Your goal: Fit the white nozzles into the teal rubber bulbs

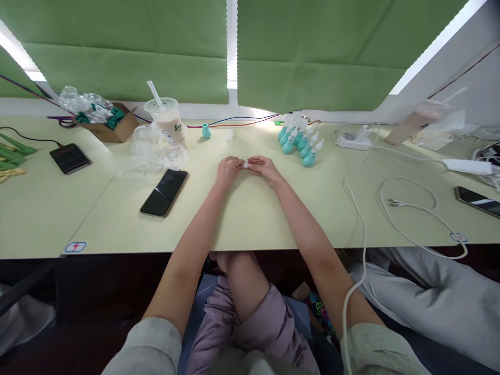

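My left hand (227,171) and my right hand (265,169) meet over the middle of the table, fingertips closed around a small white piece (245,165). A thin reddish-dark bit shows at the left fingertips; its kind is too small to make out. Beyond the hands, a translucent white piece (230,135) stands on the table. To its left is a small teal vase-shaped bulb (206,132) with no tip on it. At the back right, several teal bulbs (308,159) with pointed white flame-like tips stand in rows.
A black phone (164,192), a plastic bag (150,151), a drink cup (170,122) and a cardboard box (117,127) lie on the left. To the right are a power strip (354,139) and a looping white cable (353,192). Another person's legs (437,291) are at right.
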Demonstrator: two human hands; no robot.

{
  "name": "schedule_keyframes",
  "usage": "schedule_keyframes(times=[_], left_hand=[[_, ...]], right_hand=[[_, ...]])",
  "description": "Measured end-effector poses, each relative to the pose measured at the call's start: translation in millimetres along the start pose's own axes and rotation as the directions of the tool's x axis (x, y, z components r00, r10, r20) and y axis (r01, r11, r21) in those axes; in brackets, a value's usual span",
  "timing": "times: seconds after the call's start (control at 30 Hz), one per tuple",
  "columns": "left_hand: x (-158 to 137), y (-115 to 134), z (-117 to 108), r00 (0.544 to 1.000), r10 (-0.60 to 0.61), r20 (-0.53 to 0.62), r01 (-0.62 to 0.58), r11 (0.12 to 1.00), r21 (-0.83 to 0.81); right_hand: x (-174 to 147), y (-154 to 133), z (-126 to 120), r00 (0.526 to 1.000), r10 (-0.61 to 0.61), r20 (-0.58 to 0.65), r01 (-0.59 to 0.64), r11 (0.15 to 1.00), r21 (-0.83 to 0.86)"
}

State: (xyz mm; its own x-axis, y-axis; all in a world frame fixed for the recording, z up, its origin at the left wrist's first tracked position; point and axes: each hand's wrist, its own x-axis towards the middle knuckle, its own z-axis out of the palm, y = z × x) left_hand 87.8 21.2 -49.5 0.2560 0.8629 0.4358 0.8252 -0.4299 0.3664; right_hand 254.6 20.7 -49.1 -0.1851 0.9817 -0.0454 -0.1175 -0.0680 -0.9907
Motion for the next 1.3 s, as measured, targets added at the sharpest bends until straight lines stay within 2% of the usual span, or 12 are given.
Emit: schedule_keyframes(times=[0.1, 0.37, 0.5, 0.7, 0.87, 1.0, 1.1, 1.3], left_hand=[[-0.1, 0.3, -0.2, 1.0, 0.001, -0.004, -0.001, 1.0, -0.009], [-0.7, -1.0, 3.0, 0.992, 0.122, -0.004, -0.122, 0.99, 0.066], [-1.1, -1.8, 4.0, 0.99, 0.141, 0.003, -0.141, 0.988, 0.07], [-2.2, -3.0, 4.1, 0.997, 0.069, 0.023, -0.07, 0.996, 0.054], [-2.6, 1.3, 2.6, 0.996, -0.072, -0.058, 0.066, 0.993, -0.098], [-2.7, 2.6, -2.4, 0.991, -0.11, -0.083, 0.093, 0.979, -0.182], [-2.6, 0.6, -6.0, 0.982, -0.152, -0.112, 0.125, 0.967, -0.222], [-3.4, 2.3, -7.4, 0.987, -0.158, 0.018, 0.159, 0.972, -0.173]], right_hand=[[-1.9, -0.7, 0.6, 0.998, 0.041, 0.038, -0.043, 0.998, 0.047], [2.5, 4.0, -2.1, 0.998, 0.06, 0.011, -0.061, 0.994, 0.086], [1.4, 3.8, -1.2, 0.998, 0.063, 0.006, -0.063, 0.995, 0.078], [-1.9, 1.7, 5.8, 0.999, 0.04, -0.016, -0.039, 0.997, 0.06], [-4.1, -2.4, 6.5, 0.999, -0.001, -0.033, 0.001, 1.0, 0.006], [-2.4, -3.4, 2.2, 0.999, -0.034, 0.008, 0.033, 0.999, 0.043], [-0.4, -1.2, 3.6, 0.997, -0.072, 0.009, 0.072, 0.997, 0.01], [3.3, 6.9, 15.8, 0.993, -0.115, -0.023, 0.111, 0.986, -0.121]])
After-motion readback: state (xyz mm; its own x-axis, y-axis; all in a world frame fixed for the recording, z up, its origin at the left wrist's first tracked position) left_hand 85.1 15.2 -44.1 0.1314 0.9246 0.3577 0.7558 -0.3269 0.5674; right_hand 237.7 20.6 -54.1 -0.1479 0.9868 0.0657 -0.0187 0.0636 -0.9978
